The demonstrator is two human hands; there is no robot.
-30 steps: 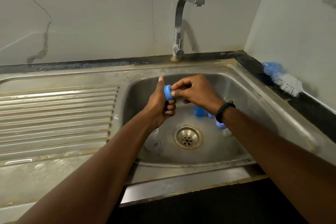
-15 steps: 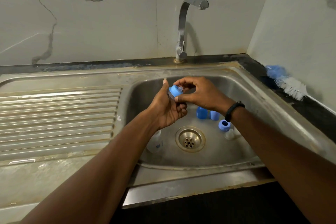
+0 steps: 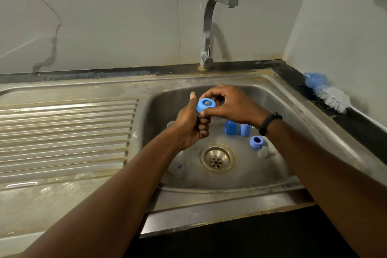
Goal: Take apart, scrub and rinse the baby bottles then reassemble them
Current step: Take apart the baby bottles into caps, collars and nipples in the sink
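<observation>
Both hands pinch the round blue plastic collar ring (image 3: 205,105) above the steel sink (image 3: 293,111). The left hand (image 3: 191,125) has its lower fingers curled and the right hand (image 3: 228,103) clamps the rim. Wet fingers could slip, likely dropping it near the drain (image 3: 217,159).

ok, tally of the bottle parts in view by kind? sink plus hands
Blue collar rings: 2, one held by both hands, one on the sink floor
Blue caps: 2, standing by the right wrist
Clear bottles: 2, both partly hidden by the left arm
Loose clear teats: 1
Total: 7
</observation>
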